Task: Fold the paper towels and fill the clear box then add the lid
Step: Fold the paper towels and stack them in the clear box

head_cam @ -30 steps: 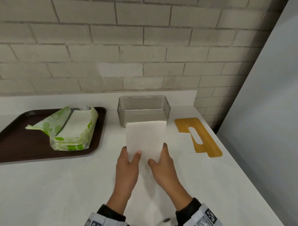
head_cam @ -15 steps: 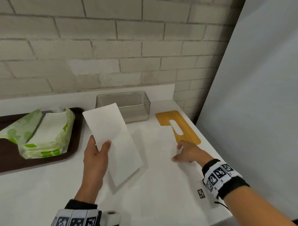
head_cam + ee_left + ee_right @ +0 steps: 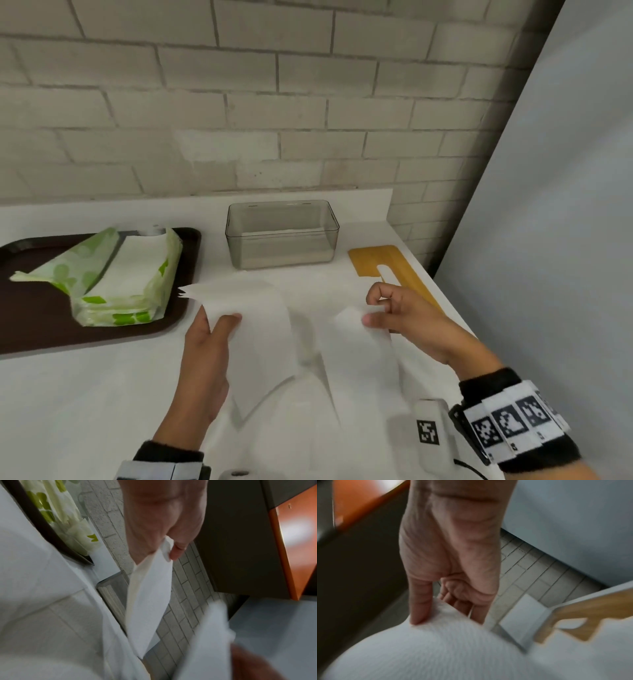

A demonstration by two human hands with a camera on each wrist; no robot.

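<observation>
Head view shows your left hand and right hand each pinching a top corner of one paper towel, spread out above the counter in front of the clear box. If you pull the corners apart too hard, the thin sheet may tear; uneven corners would skew the fold. Each grip is thumb against fingers, pressed onto paper.

Soft, even light fills the room. The paper towel drops a faint gray shadow on the counter. Both wrist views are blurry. Wall lines bend near the edges.
</observation>
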